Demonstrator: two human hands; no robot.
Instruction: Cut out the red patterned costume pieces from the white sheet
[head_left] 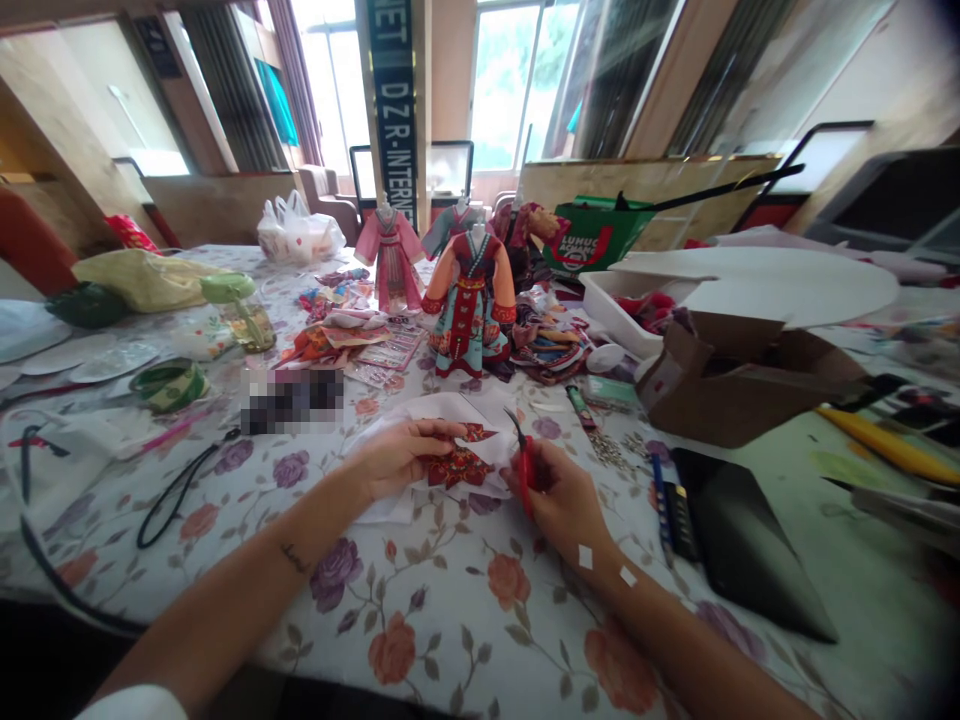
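My left hand point(405, 455) pinches a small piece of red patterned fabric point(459, 467) with gold and dark figures, just above the tabletop. White cloth or paper point(420, 412) lies behind and under it. In my right hand point(551, 490) is a pair of scissors point(527, 480) with red handles, its short dark blades pointing up and away to the left. The blade tips are apart from the fabric. Beyond both hands stands a miniature robe point(469, 310) with orange sleeves and a red and turquoise skirt; a pink miniature robe point(390, 260) is behind it to the left.
A flowered tablecloth point(435, 590) covers the table. Fabric scraps point(551, 340) surround the robes. On the right are an open cardboard box point(720, 375), a black tablet point(739, 530) and a white tray point(615, 310). A lidded bottle point(247, 315) and green tape roll point(171, 385) are left.
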